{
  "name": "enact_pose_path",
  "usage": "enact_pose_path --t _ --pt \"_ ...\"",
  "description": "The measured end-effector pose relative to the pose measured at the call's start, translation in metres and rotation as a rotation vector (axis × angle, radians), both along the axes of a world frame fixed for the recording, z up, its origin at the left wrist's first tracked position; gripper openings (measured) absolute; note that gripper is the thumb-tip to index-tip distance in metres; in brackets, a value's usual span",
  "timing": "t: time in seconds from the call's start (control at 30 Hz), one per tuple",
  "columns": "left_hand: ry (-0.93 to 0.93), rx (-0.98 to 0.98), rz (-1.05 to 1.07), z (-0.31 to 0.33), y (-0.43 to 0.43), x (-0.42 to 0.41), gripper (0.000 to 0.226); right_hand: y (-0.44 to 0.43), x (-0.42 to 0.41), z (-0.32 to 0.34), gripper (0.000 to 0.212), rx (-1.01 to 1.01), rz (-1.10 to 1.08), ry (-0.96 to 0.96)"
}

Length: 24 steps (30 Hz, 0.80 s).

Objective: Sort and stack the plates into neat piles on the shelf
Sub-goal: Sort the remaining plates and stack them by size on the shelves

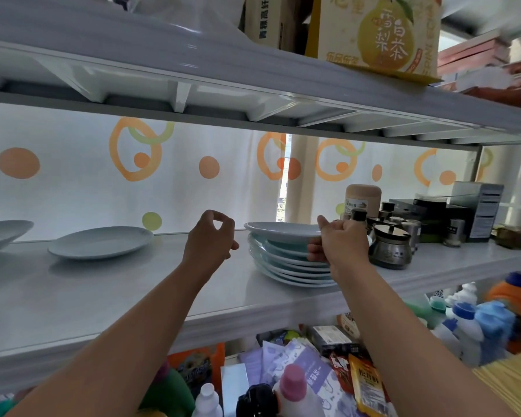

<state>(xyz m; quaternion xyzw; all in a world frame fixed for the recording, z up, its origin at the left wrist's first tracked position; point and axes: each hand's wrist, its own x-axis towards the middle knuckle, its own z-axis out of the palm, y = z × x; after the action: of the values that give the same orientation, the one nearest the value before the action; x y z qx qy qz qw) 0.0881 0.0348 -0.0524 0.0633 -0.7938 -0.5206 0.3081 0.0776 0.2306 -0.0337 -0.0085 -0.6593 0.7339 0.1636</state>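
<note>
Stack of pale plates (286, 267) on the middle shelf (133, 291). The right hand (340, 242) grips the top plate (280, 231) at the stack's right side, thumb above the rim and fingers curled beneath. Just left of the stack the left hand (211, 236) hovers, fingers curled, thumb tip meeting forefinger, holding nothing. Farther left lies a single plate (101, 242); a lidded metal pot (390, 249) stands just right.
</note>
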Motion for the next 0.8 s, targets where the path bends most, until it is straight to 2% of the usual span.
enact_pose_path --t 0.27,0.47,0.8 --pt "0.0 -0.004 0.002 0.0 -0.003 0.001 0.005 -0.014 0.01 0.004 0.013 0.033 -0.018 0.051" --pt "-0.026 -0.033 0.01 -0.002 -0.016 0.001 0.009 -0.032 0.013 0.004 0.013 0.065 0.031 0.053" --pt "-0.094 -0.052 0.148 -0.007 -0.08 0.014 0.015 -0.099 0.011 -0.007 0.005 0.101 0.258 0.118"
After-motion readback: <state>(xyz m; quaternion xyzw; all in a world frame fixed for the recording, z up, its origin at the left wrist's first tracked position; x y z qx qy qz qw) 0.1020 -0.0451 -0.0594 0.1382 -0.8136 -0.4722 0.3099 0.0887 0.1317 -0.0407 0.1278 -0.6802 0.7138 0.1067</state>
